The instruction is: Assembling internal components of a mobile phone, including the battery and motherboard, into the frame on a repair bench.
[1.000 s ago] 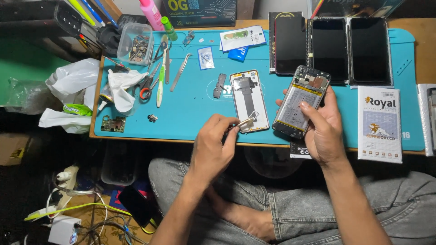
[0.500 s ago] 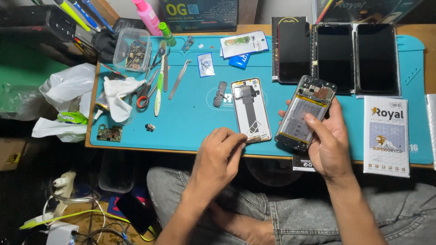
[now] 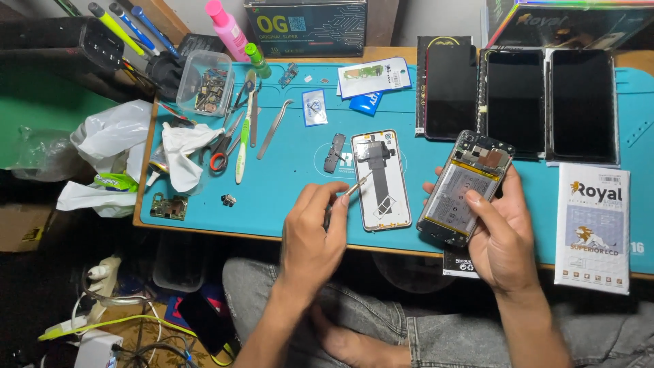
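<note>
My right hand [image 3: 501, 238] holds an opened phone [image 3: 464, 187] tilted above the blue work mat [image 3: 286, 184], its battery and circuit board facing up. My left hand [image 3: 315, 235] pinches a thin metal tool [image 3: 355, 185] whose tip points at a white phone back cover [image 3: 380, 179] lying flat on the mat just right of the hand. A small black part [image 3: 334, 152] lies left of the cover.
Three black screens [image 3: 518, 99] lie at the back right, a white printed box [image 3: 593, 228] at the right edge. Tweezers [image 3: 274, 128], scissors [image 3: 221, 150], a green toothbrush [image 3: 243, 129], a clear parts tub [image 3: 204, 90], crumpled tissue [image 3: 182, 153], a small circuit board [image 3: 169, 206] sit left.
My left hand has come up from the mat's front edge, now pointing the tool toward the back cover. The opened phone stays in my right hand; the camera view shifted slightly.
</note>
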